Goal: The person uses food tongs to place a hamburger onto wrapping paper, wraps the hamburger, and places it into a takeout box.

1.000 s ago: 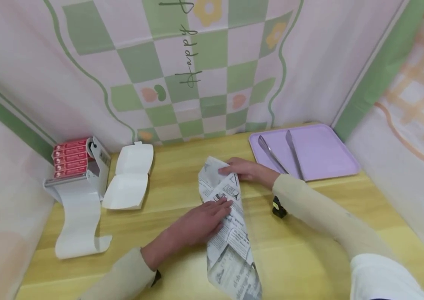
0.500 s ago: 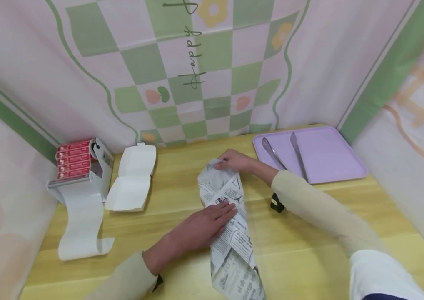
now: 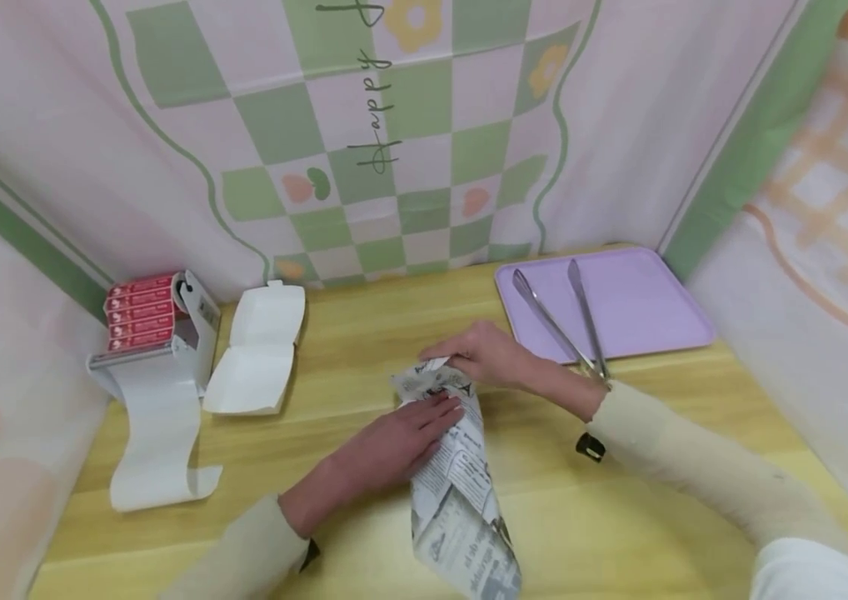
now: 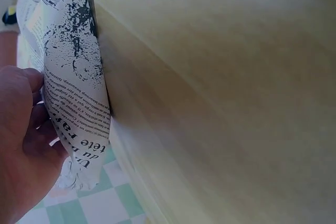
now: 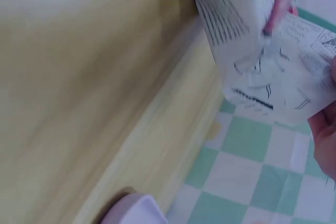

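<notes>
A long bundle wrapped in newsprint paper (image 3: 461, 508) lies on the table, its narrow far end crumpled and folded over. My left hand (image 3: 394, 437) rests across its upper part with fingers nearly straight, pressing the paper. At the far end my right hand (image 3: 487, 354) pinches the paper between thumb and fingers. The left wrist view shows the printed side of the wrapped paper (image 4: 76, 77) beside my left hand (image 4: 21, 145). A loose paper flap (image 5: 273, 77) reaches my right hand (image 5: 328, 145) in the right wrist view. Whatever is inside the paper is hidden.
Metal tongs (image 3: 544, 315) lie on a purple tray (image 3: 656, 312) at the back right, their joined end over its near edge. An open white takeaway box (image 3: 251, 367) lies left. Beside it stands a dispenser (image 3: 199, 321) with red printed pieces and a trailing white strip (image 3: 157, 450).
My right hand has brought the paper's far end toward me, folding it over and shortening the bundle. My left hand stays on the paper.
</notes>
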A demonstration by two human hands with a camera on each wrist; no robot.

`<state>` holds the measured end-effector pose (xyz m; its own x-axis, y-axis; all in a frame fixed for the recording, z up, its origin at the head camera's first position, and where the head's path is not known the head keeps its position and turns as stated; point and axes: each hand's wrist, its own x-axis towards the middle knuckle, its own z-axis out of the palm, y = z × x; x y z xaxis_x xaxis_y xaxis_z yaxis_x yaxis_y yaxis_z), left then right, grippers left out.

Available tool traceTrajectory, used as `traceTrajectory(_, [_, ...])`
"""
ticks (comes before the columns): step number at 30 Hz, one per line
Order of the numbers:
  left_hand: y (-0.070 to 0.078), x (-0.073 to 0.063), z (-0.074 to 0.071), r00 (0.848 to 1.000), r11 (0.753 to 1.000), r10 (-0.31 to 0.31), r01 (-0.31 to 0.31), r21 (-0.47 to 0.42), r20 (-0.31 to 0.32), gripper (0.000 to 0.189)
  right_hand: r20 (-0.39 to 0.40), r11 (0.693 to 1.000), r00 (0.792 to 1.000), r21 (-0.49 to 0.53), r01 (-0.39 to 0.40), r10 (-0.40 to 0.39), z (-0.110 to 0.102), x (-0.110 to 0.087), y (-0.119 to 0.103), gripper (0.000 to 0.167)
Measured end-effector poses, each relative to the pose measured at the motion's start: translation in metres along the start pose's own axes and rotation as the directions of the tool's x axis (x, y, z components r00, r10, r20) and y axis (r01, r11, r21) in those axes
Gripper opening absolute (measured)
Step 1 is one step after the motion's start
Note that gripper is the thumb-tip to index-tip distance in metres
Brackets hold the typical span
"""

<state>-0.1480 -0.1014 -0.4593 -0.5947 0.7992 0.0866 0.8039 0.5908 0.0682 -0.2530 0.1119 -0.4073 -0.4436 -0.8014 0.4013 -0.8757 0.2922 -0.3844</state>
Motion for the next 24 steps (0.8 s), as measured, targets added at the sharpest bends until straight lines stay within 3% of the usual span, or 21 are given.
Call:
traceTrajectory(2, [-0.001, 0.0, 0.001, 1.0, 1.0, 0.002, -0.002, 0.008, -0.01, 0.054, 0.029, 1.0, 0.999, -0.01, -0.03, 0.03, 0.0, -0.003, -0.003, 0.033])
traceTrajectory(4, [-0.002, -0.001, 0.002, 1.0, 1.0, 0.002, -0.002, 0.022, -0.015, 0.054, 0.059, 0.987, 0.986, 0.03, -0.156, 0.154, -0.002, -0.005, 0.002, 0.034])
traceTrajectory(6, [-0.002, 0.0, 0.002, 1.0, 1.0, 0.0, 0.0, 0.023, -0.015, 0.053, 0.115, 0.926, 0.939, 0.163, -0.341, 0.325, -0.004, -0.007, 0.016, 0.046])
traceTrajectory(7, [-0.002, 0.0, 0.002, 1.0, 1.0, -0.005, 0.005, 0.02, -0.012, 0.053, 0.15, 0.865, 0.9, 0.249, -0.435, 0.409, -0.005, -0.009, 0.026, 0.052])
traceTrajectory(8, [-0.002, 0.0, 0.002, 1.0, 1.0, -0.007, 0.007, 0.017, -0.008, 0.053, 0.195, 0.785, 0.86, 0.35, -0.511, 0.473, -0.004, -0.012, 0.037, 0.057])
traceTrajectory(9, [-0.002, 0.0, 0.003, 1.0, 1.0, -0.004, 0.004, 0.017, -0.007, 0.053, 0.249, 0.683, 0.821, 0.46, -0.567, 0.514, -0.003, -0.017, 0.047, 0.059])
traceTrajectory(11, [-0.002, 0.0, 0.003, 1.0, 1.0, 0.004, -0.004, 0.014, -0.001, 0.053, 0.382, 0.45, 0.751, 0.623, -0.639, 0.538, 0.004, -0.026, 0.066, 0.061])
traceTrajectory(12, [-0.002, 0.0, 0.004, 1.0, 1.0, 0.01, -0.01, 0.01, 0.001, 0.053, 0.438, 0.349, 0.725, 0.667, -0.659, 0.532, 0.008, -0.03, 0.072, 0.06])
traceTrajectory(14, [-0.002, -0.001, 0.005, 1.0, 1.0, 0.019, -0.019, 0.006, 0.001, 0.053, 0.528, 0.191, 0.687, 0.706, -0.682, 0.499, 0.018, -0.038, 0.078, 0.058])
traceTrajectory(15, [-0.002, -0.001, 0.005, 1.0, 1.0, 0.022, -0.022, 0.006, 0.001, 0.053, 0.555, 0.164, 0.682, 0.706, -0.689, 0.475, 0.022, -0.04, 0.079, 0.055])
traceTrajectory(17, [-0.002, -0.001, 0.004, 1.0, 1.0, 0.019, -0.019, 0.006, 0.002, 0.053, 0.581, 0.147, 0.686, 0.706, -0.692, 0.438, 0.03, -0.042, 0.076, 0.048])
traceTrajectory(20, [-0.003, -0.001, 0.004, 1.0, 1.0, 0.004, -0.004, 0.017, 0.008, 0.053, 0.621, 0.094, 0.679, 0.707, -0.701, 0.391, 0.038, -0.04, 0.067, 0.036])
traceTrajectory(22, [-0.003, -0.001, 0.003, 1.0, 1.0, 0.0, 0.0, 0.02, 0.012, 0.053, 0.633, 0.06, 0.668, 0.707, -0.705, 0.391, 0.042, -0.038, 0.059, 0.03])
traceTrajectory(24, [-0.004, -0.001, 0.003, 1.0, 1.0, 0.006, -0.007, 0.019, 0.007, 0.053, 0.621, 0.052, 0.661, 0.711, -0.701, 0.42, 0.045, -0.037, 0.053, 0.029])
